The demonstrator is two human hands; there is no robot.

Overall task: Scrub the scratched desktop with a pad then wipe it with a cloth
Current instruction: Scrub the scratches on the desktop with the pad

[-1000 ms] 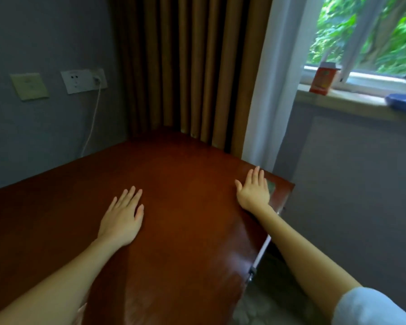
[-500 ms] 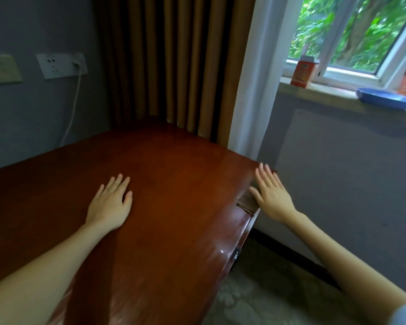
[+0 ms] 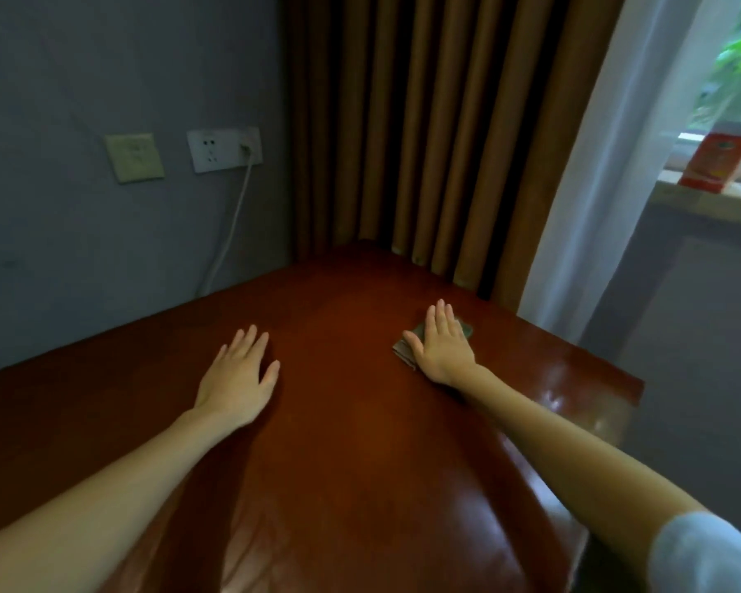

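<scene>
The scrubbing step looks to be in hand: the right hand lies flat, fingers straight, pressing a small grey-green flat pad onto the glossy reddish-brown wooden desktop, at its far right part near the brown pleated curtain. Only the pad's edges show round the palm, so it is probably the scouring pad rather than the cloth. The left hand rests flat and open on bare wood, well apart, holding nothing. The next move calls for firm strokes across the scratched area, with the pad kept under the palm.
</scene>
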